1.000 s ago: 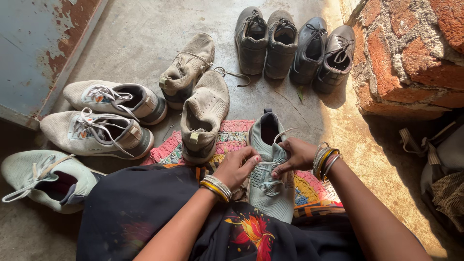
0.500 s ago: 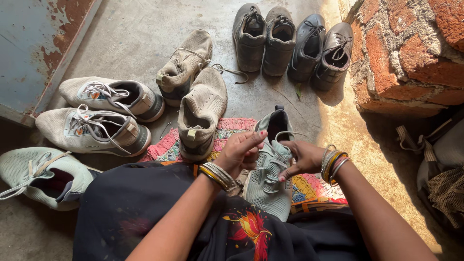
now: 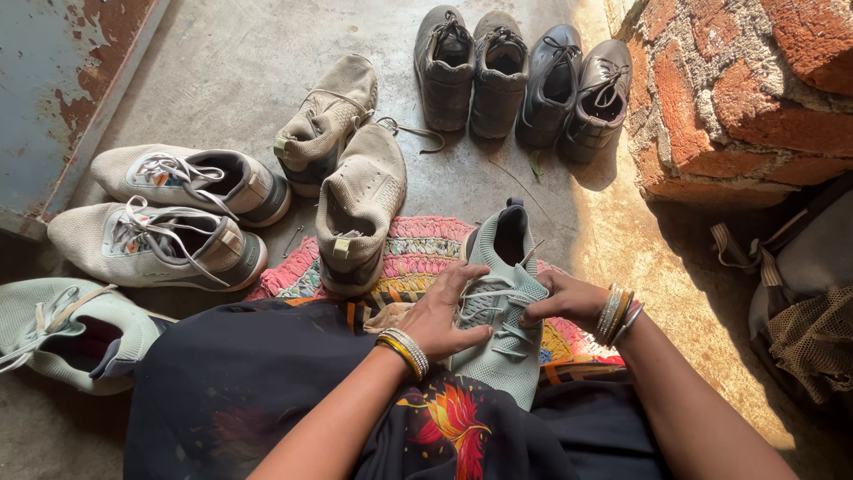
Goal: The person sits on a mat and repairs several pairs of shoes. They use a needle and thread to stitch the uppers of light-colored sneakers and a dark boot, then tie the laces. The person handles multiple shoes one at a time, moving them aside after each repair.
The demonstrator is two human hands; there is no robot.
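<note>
Left hand [image 3: 442, 320] and right hand [image 3: 560, 300] both pinching the white laces [image 3: 494, 298] of a pale mint-green knit sneaker [image 3: 499, 307] — toe toward the lap. Propped on the near edge of a multicoloured braided rag rug [image 3: 410, 258], just beside a beige mesh shoe [image 3: 358, 209].

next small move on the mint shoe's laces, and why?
Probably draw the lace snug with the left hand while the right hand steadies the mint shoe: both hands sit on the lacing, and a white loop stands slack above the eyelets.

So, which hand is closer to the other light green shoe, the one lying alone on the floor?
The left. The left hand rests on the held shoe's near side, toward the lone green shoe; the right hand is on the far side.
</note>
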